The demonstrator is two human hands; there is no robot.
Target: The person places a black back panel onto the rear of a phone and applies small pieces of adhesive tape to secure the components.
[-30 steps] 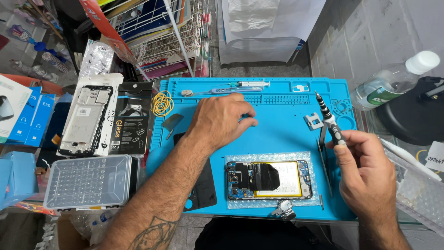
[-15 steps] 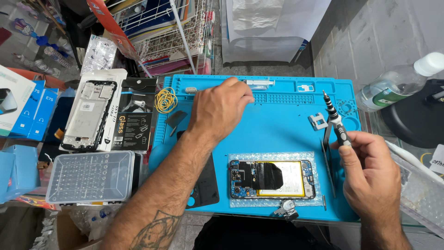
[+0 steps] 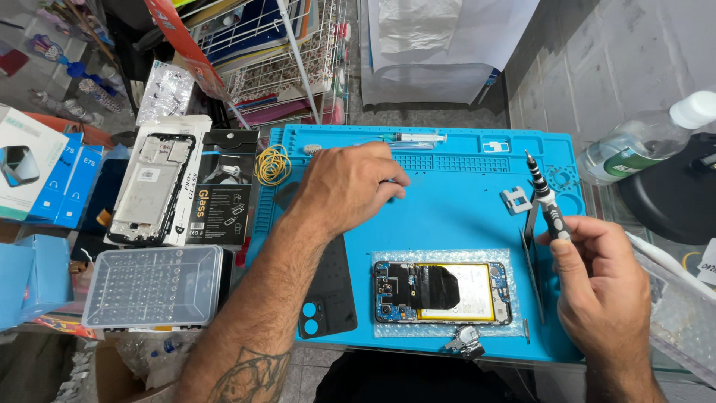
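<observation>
Left hand: the left hand (image 3: 347,186) lies palm down on the upper middle of the blue work mat (image 3: 462,216), fingers curled; whether it grips anything I cannot tell.
Right hand: the right hand (image 3: 604,287) pinches a small screwdriver (image 3: 547,201) by its black ribbed handle, tip tilted up and away, over the mat's right edge.
Opened phone: the opened phone (image 3: 442,291) lies flat on a sheet of bubble wrap near the mat's front edge, between the two hands, showing a yellow battery and a black patch.
Back cover: a black back cover (image 3: 328,287) with two round blue camera holes lies under the left forearm.
Mat's far edge: a clear syringe (image 3: 406,138) and a coil of yellow rubber bands (image 3: 273,164).
Small parts: a grey metal bracket (image 3: 516,200) just left of the screwdriver.
Left of the mat: a white phone frame (image 3: 149,190), a black carton (image 3: 216,194), blue boxes (image 3: 63,186), and a clear ribbed plastic box (image 3: 153,287).
Right side: a clear bottle (image 3: 641,142) with a white cap.
Behind: a white wire rack (image 3: 283,60).
</observation>
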